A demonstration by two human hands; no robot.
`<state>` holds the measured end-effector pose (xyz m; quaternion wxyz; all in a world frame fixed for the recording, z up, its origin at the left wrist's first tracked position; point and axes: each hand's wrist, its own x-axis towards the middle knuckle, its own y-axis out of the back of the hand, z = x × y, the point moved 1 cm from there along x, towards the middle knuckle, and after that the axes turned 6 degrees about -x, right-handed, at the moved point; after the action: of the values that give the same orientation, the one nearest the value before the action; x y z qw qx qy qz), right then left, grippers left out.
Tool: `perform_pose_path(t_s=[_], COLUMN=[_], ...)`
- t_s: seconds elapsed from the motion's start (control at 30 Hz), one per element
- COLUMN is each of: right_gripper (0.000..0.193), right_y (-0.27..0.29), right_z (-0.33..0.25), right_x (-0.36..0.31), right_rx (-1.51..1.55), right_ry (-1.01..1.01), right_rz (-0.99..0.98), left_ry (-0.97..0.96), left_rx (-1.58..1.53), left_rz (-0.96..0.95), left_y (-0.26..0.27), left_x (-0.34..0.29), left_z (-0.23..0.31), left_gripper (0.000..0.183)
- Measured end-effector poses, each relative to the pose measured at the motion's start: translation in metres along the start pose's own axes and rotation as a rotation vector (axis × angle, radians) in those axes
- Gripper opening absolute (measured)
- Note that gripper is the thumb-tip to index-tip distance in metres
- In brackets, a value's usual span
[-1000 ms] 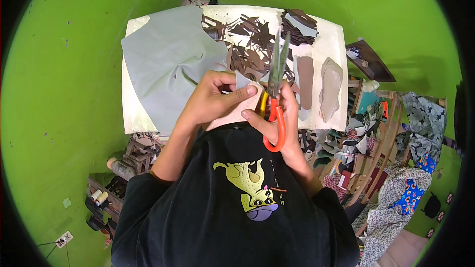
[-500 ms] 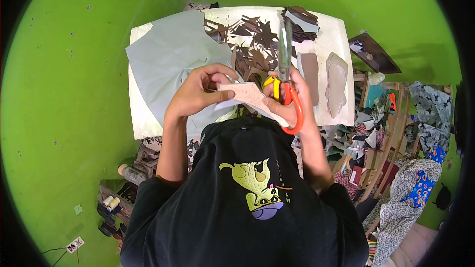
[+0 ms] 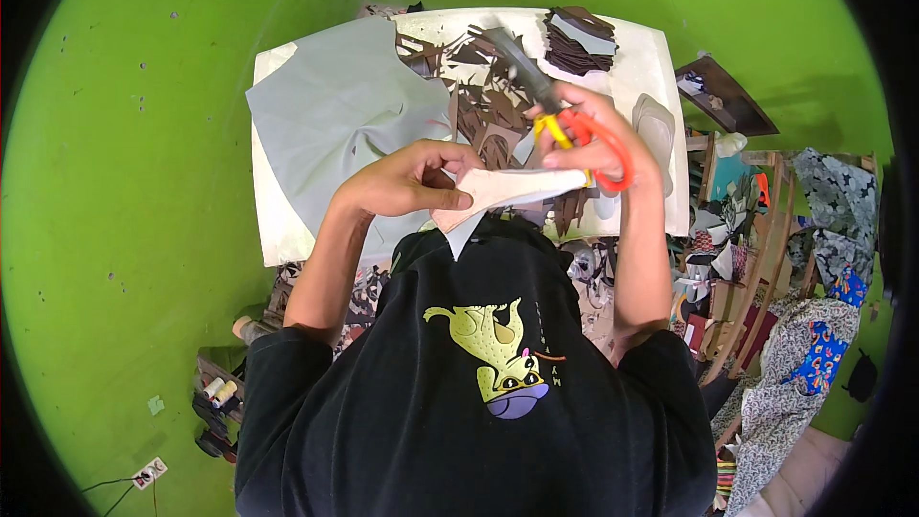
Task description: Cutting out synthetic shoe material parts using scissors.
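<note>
My left hand (image 3: 407,180) pinches a pale pinkish template piece (image 3: 507,188) between thumb and fingers. Behind it is a layer of light grey material (image 3: 461,236), whose pointed corner hangs below the template. In my right hand (image 3: 627,139) is a pair of scissors (image 3: 609,146) with red and yellow handles. Their dark blades are smeared by motion and point up and to the left, away from the piece. The template's narrow right end reaches close to my right hand's fingers; whether they touch it I cannot tell.
Across the left of the white table (image 3: 284,247) spreads a large grey sheet (image 3: 325,86). Brown offcuts (image 3: 483,115) litter its middle. At the back right lies a stack of dark cut pieces (image 3: 579,53), with a pale sole-shaped piece (image 3: 653,124) nearer. A cluttered wooden rack (image 3: 756,278) stands at right.
The scissors have swung from upright to leaning left as my right hand moved right. The template has turned so its narrow end points right, and the grey corner now hangs below.
</note>
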<state>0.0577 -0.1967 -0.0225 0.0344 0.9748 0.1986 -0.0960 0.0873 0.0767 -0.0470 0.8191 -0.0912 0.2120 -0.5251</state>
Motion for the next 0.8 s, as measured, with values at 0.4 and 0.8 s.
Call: perform_pose_path(t_s=[0.4,0.8], right_gripper=[0.077,0.09], right_y=[-0.08,-0.111], right_z=[0.071,0.033], right_x=[-0.028,-0.049], right_rx=[0.296,-0.167], right_ry=[0.151,-0.07], right_rz=[0.307,0.177], left_ry=[-0.5,-0.607], left_rx=[-0.315,-0.282], left_rz=[0.635,0.917], left_y=[-0.023,-0.028], left_x=[0.004,0.024], left_z=[-0.003,-0.021], left_gripper=[0.056,0.051])
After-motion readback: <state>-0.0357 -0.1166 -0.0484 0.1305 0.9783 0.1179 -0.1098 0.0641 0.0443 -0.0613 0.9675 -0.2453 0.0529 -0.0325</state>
